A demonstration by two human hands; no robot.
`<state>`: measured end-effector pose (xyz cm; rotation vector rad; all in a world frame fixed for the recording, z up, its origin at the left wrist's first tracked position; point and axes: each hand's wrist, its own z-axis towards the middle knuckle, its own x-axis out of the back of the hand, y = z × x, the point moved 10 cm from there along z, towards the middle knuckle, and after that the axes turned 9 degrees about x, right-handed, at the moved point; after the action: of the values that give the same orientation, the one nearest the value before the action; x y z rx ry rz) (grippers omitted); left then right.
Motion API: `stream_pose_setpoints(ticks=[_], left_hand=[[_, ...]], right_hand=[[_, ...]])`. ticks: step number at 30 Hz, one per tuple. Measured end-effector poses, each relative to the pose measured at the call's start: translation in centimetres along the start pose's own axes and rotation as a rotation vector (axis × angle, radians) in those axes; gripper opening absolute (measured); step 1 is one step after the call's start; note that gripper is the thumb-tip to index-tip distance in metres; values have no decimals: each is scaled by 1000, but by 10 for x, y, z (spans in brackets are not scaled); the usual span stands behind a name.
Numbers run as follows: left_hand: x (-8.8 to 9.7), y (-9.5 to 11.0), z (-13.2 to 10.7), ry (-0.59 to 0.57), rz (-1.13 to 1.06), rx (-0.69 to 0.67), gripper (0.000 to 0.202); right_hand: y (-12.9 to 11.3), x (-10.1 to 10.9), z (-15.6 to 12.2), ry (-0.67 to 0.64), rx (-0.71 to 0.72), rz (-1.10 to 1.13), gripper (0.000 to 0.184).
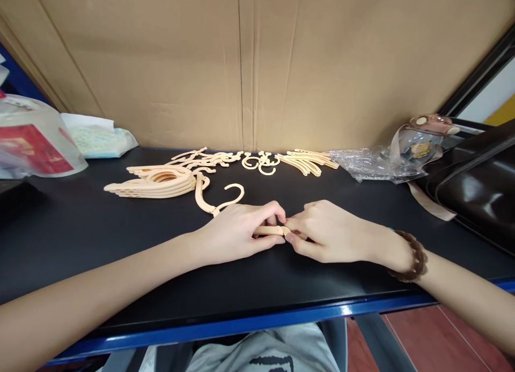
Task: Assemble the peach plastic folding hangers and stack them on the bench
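My left hand (237, 230) is closed around a cream plastic folding hanger (205, 200), its hook curling up beyond the knuckles. One arm of the hanger shows between thumb and fingers, and its end meets my right fingertips. My right hand (332, 230), with a brown band at the wrist, pinches a small cream hanger piece (286, 231) at that joint. Most of this piece is hidden by the fingers. To the left lies a stack of folded cream hangers (161, 184). Behind my hands are loose cream hooks (267, 163) and hanger arms (308, 160).
More cream hanger parts (209, 158) lie near the cardboard wall (181, 66). Right of them are clear plastic bags (374, 165), a clear bottle with a strap (420, 139) and a dark bag (478, 179). At left are a tape roll (40, 141) and a tissue pack (100, 139).
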<state>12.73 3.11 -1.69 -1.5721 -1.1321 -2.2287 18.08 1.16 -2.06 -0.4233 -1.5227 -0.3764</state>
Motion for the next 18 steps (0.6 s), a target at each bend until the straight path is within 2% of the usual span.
stream_pose_setpoints(ticks=[4, 7, 18], left_hand=[[6, -8, 1, 32, -78, 68, 12], [8, -8, 3, 48, -101, 67, 11], [3, -16, 9, 1, -302, 151, 13]], right_hand=[[14, 7, -2, 65, -41, 82, 28], [20, 10, -3, 92, -69, 167, 26], [18, 20, -2, 174, -14, 158, 25]])
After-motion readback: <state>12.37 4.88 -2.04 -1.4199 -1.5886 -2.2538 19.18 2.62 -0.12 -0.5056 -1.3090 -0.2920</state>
